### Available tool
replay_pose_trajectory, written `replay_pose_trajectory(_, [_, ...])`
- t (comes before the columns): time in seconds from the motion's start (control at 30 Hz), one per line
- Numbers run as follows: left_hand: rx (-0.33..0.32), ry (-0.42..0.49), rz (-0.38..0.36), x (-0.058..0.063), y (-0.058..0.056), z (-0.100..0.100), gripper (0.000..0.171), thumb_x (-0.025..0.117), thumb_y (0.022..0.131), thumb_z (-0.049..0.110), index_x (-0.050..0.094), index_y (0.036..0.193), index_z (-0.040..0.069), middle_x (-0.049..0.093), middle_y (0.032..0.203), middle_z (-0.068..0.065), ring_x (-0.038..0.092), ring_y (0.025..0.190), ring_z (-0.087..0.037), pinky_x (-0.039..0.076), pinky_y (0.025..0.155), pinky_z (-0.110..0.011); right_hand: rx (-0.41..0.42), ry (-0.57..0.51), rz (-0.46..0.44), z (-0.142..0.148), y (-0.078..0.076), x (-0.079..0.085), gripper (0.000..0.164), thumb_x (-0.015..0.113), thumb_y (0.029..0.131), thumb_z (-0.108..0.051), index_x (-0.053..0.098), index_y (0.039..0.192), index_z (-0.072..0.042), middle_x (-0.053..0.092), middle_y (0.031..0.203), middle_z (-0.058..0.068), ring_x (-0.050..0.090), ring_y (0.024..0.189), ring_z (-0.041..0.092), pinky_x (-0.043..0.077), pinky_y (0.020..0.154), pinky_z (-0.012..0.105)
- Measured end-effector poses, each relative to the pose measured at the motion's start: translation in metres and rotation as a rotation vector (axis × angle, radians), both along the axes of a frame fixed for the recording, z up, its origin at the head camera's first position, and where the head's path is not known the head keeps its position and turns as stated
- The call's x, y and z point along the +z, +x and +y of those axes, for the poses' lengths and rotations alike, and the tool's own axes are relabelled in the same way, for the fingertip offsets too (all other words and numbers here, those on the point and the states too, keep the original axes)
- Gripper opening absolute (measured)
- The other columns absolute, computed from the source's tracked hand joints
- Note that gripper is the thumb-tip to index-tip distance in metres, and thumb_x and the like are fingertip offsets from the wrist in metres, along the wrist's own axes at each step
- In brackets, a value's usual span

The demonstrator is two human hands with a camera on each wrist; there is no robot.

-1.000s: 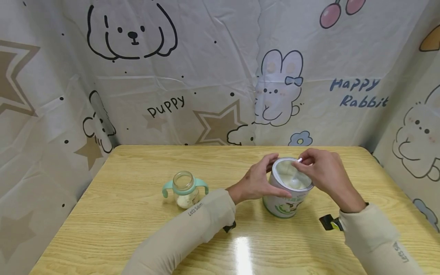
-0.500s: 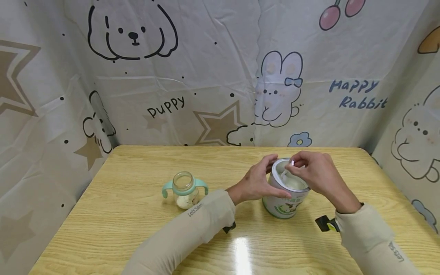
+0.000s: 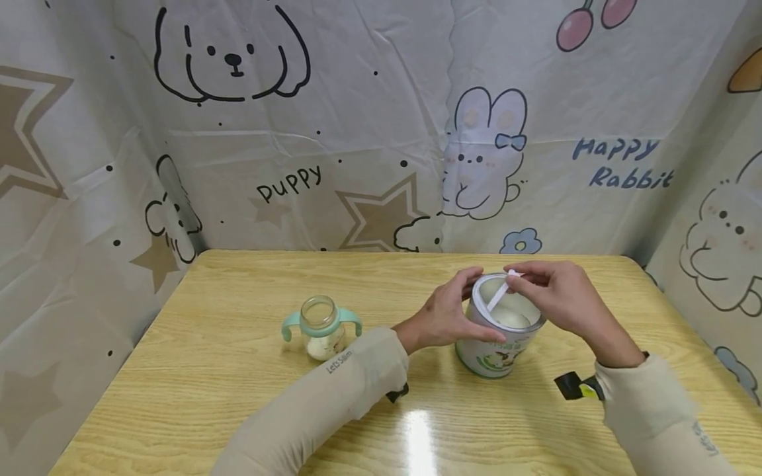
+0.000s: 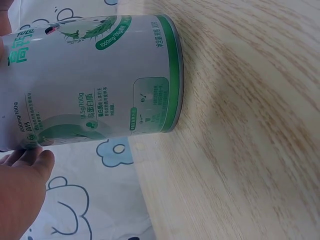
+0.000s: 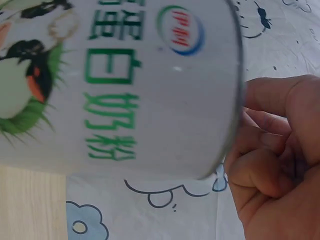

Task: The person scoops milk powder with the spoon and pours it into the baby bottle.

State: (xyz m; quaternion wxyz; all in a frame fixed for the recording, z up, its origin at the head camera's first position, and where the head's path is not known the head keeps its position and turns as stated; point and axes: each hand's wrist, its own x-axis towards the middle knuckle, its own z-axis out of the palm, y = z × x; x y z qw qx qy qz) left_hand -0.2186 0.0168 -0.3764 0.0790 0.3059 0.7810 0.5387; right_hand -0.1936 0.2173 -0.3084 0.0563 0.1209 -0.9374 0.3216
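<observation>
In the head view a white and green milk powder can (image 3: 489,360) stands on the table, tilted slightly, with pale powder (image 3: 513,320) inside. My left hand (image 3: 443,312) grips its left side, thumb along the front and fingers behind. Between thumb and fingers, my right hand (image 3: 556,291) pinches the white handle of a scoop (image 3: 499,295) over the can's mouth. The handle slants down leftward into the opening, where the scoop's bowl is hidden. In the right wrist view the can's rim hides the fingertips of my right hand (image 5: 272,155).
Left of the can stands a clear baby bottle (image 3: 318,330) with mint-green handles, no lid, and pale powder in it. A wooden table (image 3: 226,383) carries both. Cartoon-printed cloth (image 3: 381,132) hangs at the back and sides.
My right hand dipped leftward with the scoop inside the can, then came back right. More of the scoop's handle shows above the powder now. My left hand stays on the can.
</observation>
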Motion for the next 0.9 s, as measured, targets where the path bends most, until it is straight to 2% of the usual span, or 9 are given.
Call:
replay_pose_trajectory(0.07, [0.000, -0.001, 0.002, 0.000, 0.000, 0.000, 0.104, 0.092, 0.073, 0.018, 0.028, 0.154, 0.007, 0.041, 0.152, -0.009, 0.045, 0.136, -0.018, 0.038, 0.111, -0.026, -0.016, -0.023, -0.012, 0.004, 0.000, 0.002, 0.039, 0.063, 0.100, -0.028, 0.068, 0.123, 0.003, 0.074, 0.100, 0.018, 0.069, 0.092, 0.033, 0.054, 0.064, 0.029])
replay_pose_trajectory(0.23, [0.004, -0.009, 0.000, 0.000, -0.001, -0.001, 0.104, 0.093, 0.072, 0.018, 0.029, 0.153, 0.007, 0.043, 0.151, -0.009, 0.045, 0.136, -0.018, 0.038, 0.111, -0.027, -0.089, -0.088, -0.082, 0.017, -0.005, 0.003, 0.046, 0.057, 0.103, -0.035, 0.064, 0.129, 0.003, 0.074, 0.102, 0.016, 0.062, 0.104, 0.033, 0.049, 0.079, 0.040])
replay_pose_trajectory(0.37, [0.009, -0.015, -0.002, 0.001, -0.001, -0.001, 0.104, 0.093, 0.072, 0.018, 0.029, 0.153, 0.007, 0.043, 0.151, -0.009, 0.045, 0.137, -0.019, 0.038, 0.112, -0.027, -0.148, -0.191, -0.148, 0.032, -0.011, 0.000, 0.051, 0.055, 0.103, -0.038, 0.061, 0.131, 0.004, 0.072, 0.094, 0.003, 0.054, 0.084, 0.020, 0.045, 0.066, 0.033])
replay_pose_trajectory(0.5, [0.004, -0.019, 0.007, 0.001, -0.001, -0.001, 0.104, 0.093, 0.072, 0.018, 0.029, 0.153, 0.006, 0.043, 0.152, -0.010, 0.044, 0.137, -0.018, 0.038, 0.111, -0.026, -0.158, -0.327, -0.200, 0.045, -0.016, -0.007, 0.050, 0.055, 0.104, -0.032, 0.056, 0.133, 0.009, 0.067, 0.084, -0.013, 0.044, 0.068, 0.011, 0.040, 0.053, 0.024])
replay_pose_trajectory(0.67, [0.008, -0.027, 0.004, 0.002, 0.000, -0.001, 0.104, 0.092, 0.072, 0.018, 0.029, 0.154, 0.007, 0.043, 0.152, -0.009, 0.044, 0.137, -0.019, 0.038, 0.112, -0.026, -0.175, -0.367, -0.259, 0.050, -0.018, -0.019, 0.050, 0.053, 0.105, -0.028, 0.051, 0.135, 0.012, 0.065, 0.082, -0.017, 0.047, 0.070, 0.009, 0.042, 0.054, 0.022])
replay_pose_trajectory(0.9, [0.009, -0.041, 0.000, 0.003, 0.000, -0.002, 0.105, 0.093, 0.071, 0.020, 0.029, 0.154, 0.008, 0.042, 0.153, -0.008, 0.043, 0.138, -0.017, 0.037, 0.112, -0.026, -0.176, -0.384, -0.256, 0.051, -0.021, -0.021, 0.052, 0.053, 0.105, -0.030, 0.051, 0.135, 0.012, 0.066, 0.082, -0.017, 0.046, 0.067, 0.008, 0.043, 0.054, 0.021])
